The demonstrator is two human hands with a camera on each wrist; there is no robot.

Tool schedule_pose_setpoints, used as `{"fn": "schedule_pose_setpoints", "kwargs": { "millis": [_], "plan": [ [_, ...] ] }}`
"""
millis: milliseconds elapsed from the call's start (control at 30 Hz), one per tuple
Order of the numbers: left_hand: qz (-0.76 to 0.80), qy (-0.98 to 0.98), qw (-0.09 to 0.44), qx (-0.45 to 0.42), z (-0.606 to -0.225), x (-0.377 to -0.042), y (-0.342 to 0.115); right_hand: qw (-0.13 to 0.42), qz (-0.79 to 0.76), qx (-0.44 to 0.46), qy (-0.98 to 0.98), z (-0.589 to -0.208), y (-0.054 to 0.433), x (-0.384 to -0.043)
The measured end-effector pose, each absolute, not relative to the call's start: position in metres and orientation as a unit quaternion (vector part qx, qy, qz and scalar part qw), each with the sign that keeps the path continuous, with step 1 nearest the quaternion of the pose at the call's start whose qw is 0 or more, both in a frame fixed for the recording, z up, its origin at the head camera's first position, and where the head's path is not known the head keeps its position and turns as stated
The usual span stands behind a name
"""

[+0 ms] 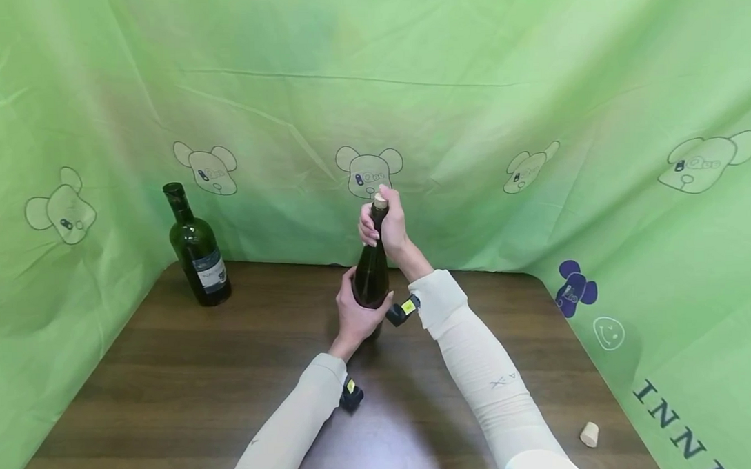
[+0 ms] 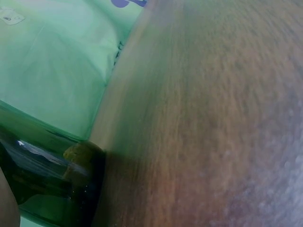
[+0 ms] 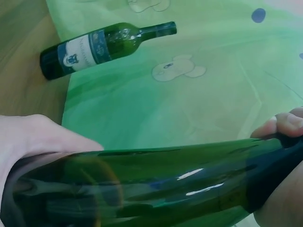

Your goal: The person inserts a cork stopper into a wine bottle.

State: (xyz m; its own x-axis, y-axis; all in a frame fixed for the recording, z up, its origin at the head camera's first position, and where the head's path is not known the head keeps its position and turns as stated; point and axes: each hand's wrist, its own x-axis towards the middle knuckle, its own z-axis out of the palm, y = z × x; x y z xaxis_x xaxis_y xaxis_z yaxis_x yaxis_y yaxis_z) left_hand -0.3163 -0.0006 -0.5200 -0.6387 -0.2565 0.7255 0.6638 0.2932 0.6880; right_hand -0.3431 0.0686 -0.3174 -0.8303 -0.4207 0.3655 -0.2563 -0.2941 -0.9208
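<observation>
A dark green wine bottle (image 1: 372, 272) stands upright on the table between my two hands, and the right wrist view shows its glass body (image 3: 156, 184) up close. My left hand (image 1: 357, 314) grips the lower body, thumb on one side and fingers on the other. Around the neck curls my right hand (image 1: 389, 224), its thumb raised beside a pale cork (image 1: 380, 202) in the mouth. How deep the cork sits cannot be told. In the left wrist view the bottle's base (image 2: 71, 184) appears at the lower left.
A second green bottle (image 1: 200, 254), labelled, stands at the table's back left. One loose cork (image 1: 589, 434) lies near the front right edge of the wooden table (image 1: 260, 321). Green printed cloth (image 1: 446, 121) hangs behind and along both sides.
</observation>
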Motion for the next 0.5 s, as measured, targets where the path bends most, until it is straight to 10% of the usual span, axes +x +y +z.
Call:
{"fn": "schedule_pose_setpoints", "kwargs": {
  "millis": [500],
  "plan": [
    [-0.570,-0.696,0.410,-0.150,-0.5219,-0.3195,0.0009,0.080,-0.760,-0.273,0.584,-0.3112,0.0712,-0.3440]
  ]
}}
